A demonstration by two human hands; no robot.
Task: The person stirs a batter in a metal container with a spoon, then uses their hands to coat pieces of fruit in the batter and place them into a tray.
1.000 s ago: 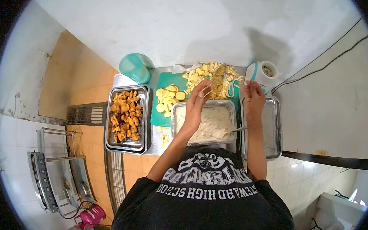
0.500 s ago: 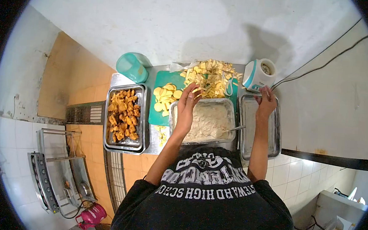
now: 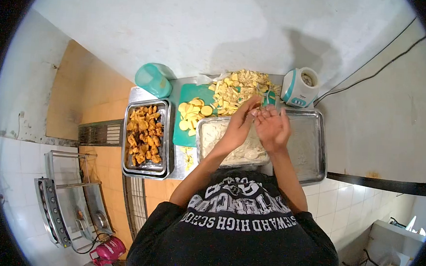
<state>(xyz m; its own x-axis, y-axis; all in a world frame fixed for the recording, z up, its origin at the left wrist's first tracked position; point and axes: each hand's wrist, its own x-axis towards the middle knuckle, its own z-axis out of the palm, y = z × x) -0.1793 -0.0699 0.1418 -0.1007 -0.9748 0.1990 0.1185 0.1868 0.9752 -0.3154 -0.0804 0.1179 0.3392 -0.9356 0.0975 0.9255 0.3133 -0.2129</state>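
Note:
My left hand (image 3: 240, 124) and my right hand (image 3: 273, 130) meet above the right side of a metal tray (image 3: 199, 141) of pale, lumpy batter (image 3: 222, 141). The left fingers are bent towards the right ones. On the right hand the fingers are curled in and touch the left fingertips. Whatever lies between them, if anything, is hidden or too small to make out. Just beyond the hands, pale yellow cut pieces (image 3: 245, 84) are heaped on a green cutting board (image 3: 179, 137). Round yellow slices (image 3: 189, 116) lie on its left part.
On the left stands a metal tray (image 3: 167, 152) of browned fried pieces (image 3: 144, 133), with a teal plastic container (image 3: 153, 80) behind it. At right are another metal tray (image 3: 318, 159) and a white-and-teal appliance base (image 3: 298, 89) against the wall. A pink gas cylinder (image 3: 109, 250) stands lower left.
My right hand has moved left, away from the appliance base, and joined my left hand. My left hand has shifted right and lower; its fingers were raised and apart before.

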